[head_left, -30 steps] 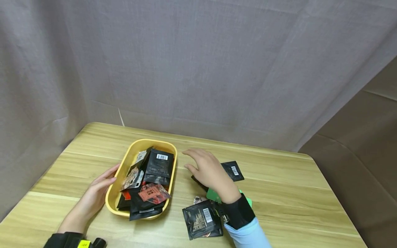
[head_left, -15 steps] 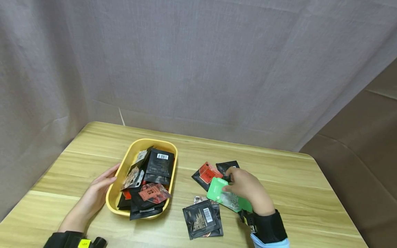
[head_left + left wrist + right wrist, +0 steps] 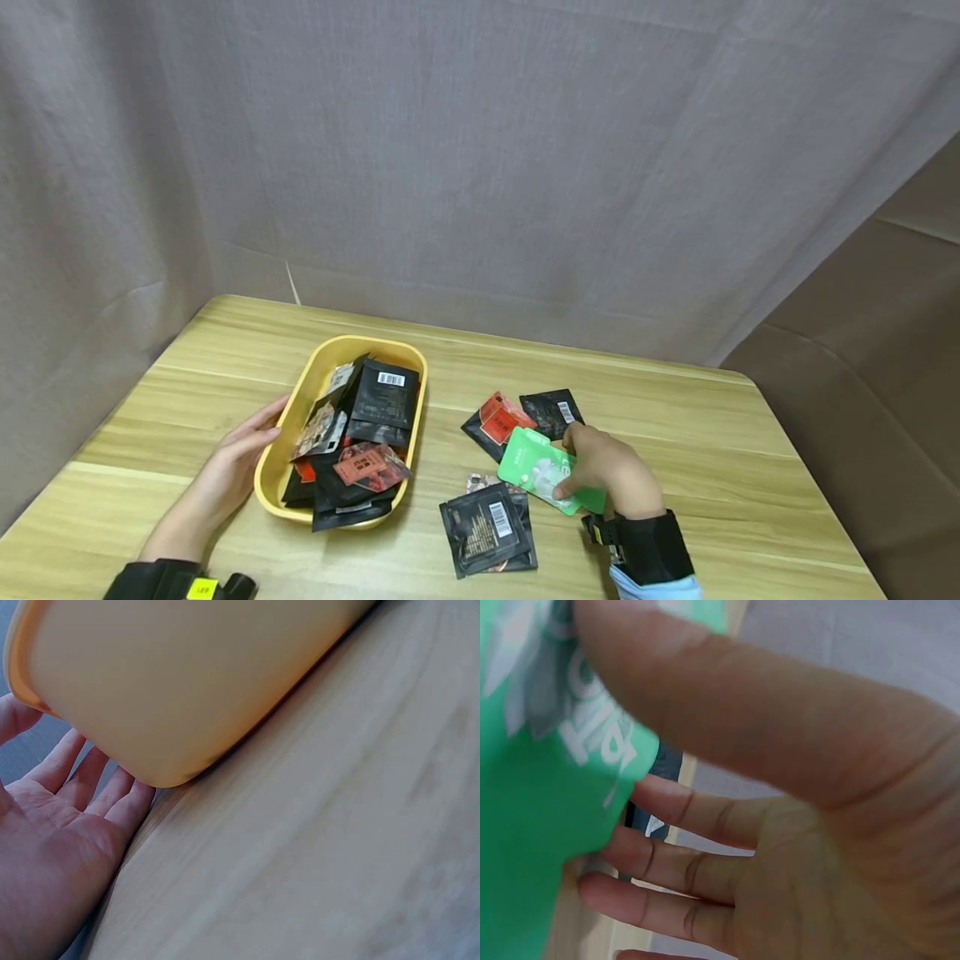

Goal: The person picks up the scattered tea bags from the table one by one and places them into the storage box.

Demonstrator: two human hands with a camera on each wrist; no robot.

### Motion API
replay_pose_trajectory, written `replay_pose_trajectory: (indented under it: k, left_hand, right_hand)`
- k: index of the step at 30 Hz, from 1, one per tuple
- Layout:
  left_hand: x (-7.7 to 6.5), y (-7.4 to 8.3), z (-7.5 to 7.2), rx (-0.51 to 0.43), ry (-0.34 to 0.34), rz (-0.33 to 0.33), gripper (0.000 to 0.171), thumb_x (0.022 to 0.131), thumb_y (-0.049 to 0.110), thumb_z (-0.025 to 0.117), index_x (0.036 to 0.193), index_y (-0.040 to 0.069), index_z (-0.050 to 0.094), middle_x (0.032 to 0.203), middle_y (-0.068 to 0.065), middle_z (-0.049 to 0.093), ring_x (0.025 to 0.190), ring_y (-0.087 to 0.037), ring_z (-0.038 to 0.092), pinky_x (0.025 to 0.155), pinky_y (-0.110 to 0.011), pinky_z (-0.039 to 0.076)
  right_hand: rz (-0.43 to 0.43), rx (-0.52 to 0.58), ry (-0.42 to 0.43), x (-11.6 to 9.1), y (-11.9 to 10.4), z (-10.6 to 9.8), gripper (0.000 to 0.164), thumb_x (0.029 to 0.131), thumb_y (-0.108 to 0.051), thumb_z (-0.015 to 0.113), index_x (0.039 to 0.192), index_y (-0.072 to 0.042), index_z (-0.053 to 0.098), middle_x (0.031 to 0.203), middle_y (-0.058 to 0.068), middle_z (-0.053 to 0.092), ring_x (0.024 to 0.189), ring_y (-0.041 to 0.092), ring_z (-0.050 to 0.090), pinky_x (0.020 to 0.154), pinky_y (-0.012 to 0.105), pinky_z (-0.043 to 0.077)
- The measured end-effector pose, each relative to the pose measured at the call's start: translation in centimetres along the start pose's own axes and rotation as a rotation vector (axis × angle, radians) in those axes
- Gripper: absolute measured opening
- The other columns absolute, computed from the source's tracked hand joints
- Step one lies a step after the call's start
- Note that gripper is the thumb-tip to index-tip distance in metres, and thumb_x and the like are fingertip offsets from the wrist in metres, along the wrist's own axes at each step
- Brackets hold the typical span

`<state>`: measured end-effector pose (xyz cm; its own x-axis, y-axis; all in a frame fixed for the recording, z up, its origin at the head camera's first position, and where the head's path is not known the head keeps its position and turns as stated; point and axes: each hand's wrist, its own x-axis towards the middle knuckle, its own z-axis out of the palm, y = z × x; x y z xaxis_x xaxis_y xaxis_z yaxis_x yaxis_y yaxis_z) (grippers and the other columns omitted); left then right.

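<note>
Right wrist view, green packet, pinched between fingers

A wood-grained tabletop lies under the right hand; grey cloth hangs beyond it, brownish sheeting, perhaps fabric, farther right.

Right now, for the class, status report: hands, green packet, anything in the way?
Right hand pinches green packet, thumb on top. Left hand touches side of yellow basket. Black sachet close beyond packet; no sachet visibly on it.
</note>
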<state>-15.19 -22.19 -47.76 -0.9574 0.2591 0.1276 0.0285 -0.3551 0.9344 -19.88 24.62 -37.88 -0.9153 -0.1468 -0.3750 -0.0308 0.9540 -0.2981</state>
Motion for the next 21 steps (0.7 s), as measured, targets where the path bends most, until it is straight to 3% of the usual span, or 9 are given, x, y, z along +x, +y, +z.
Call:
replay_pose_trajectory:
  k: [9,16,21]
  left_hand:
    - [-0.1,0.0,0.0,-0.002,0.005,-0.010,0.047,0.105,0.005,0.032,0.145,0.026,0.046,0.139,0.017,0.052,0.123,-0.001,0.050,0.097,-0.017,0.042]
    - [0.0,0.0,-0.1,-0.005,-0.003,-0.002,0.047,0.105,0.005,0.032,0.144,0.026,0.047,0.139,0.016,0.052,0.124,-0.001,0.050,0.098,-0.017,0.042]
    - [0.0,0.0,0.0,0.000,0.004,0.003,0.048,0.105,0.004,0.032,0.145,0.024,0.046,0.139,0.016,0.052,0.124,0.000,0.049,0.098,-0.016,0.041]
  right_hand:
    - [-0.012,0.012,0.029,-0.3,-0.2,-0.1,0.057,0.063,-0.020,0.093,0.107,-0.002,0.062,0.095,0.004,0.063,0.082,0.021,0.055,0.075,0.042,0.051]
    - [-0.092,-0.082,0.147,-0.8,-0.6,-0.7,0.029,0.071,-0.021,0.088,0.092,-0.009,0.073,0.097,0.005,0.069,0.077,0.018,0.056,0.069,0.040,0.050]
    - [-0.167,-0.120,0.252,-1.7,-1.9,-1.1,0.023,0.075,-0.022,0.086,0.090,-0.011,0.074,0.093,0.003,0.070,0.079,0.019,0.062,0.070,0.043,0.051]
